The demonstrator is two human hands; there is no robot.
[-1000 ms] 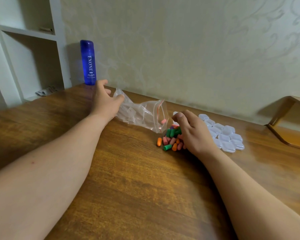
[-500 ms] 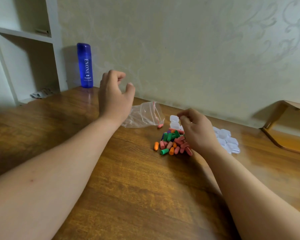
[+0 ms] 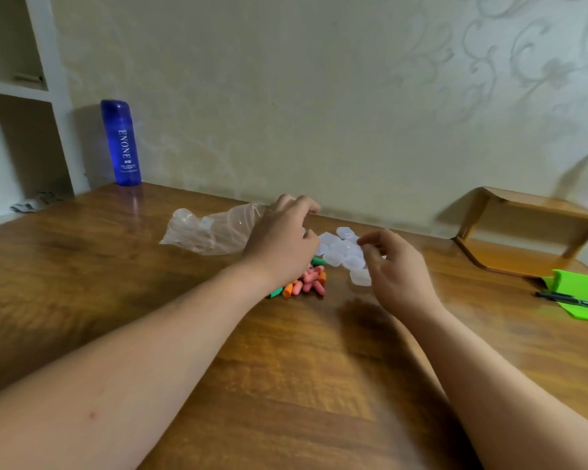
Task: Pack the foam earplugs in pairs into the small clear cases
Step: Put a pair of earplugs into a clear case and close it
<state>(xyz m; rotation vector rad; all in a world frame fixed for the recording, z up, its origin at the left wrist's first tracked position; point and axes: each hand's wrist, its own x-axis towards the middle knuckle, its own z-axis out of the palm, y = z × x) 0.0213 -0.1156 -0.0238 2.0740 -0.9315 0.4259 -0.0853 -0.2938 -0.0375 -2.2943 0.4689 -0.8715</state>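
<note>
One heap of pink, orange and green foam earplugs lies on the wooden bench, half under the left hand, just beside roughly seven small clear plastic cases by the right hand; each grip is curled, its hold untellable.

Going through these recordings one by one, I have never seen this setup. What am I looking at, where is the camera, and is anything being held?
No machine here: these are a person's two bare arms, filmed by one wide-angle camera worn on the head, looking forward and down. On the table lie a pile of coloured foam earplugs, small clear cases behind it, and a clear bag to the left. A blue bottle stands by the wall; a green holder with a pen sits far right. The left hand is above the earplugs, the right hand beside the cases, both with curled fingers; whether either holds something is unclear.
</note>
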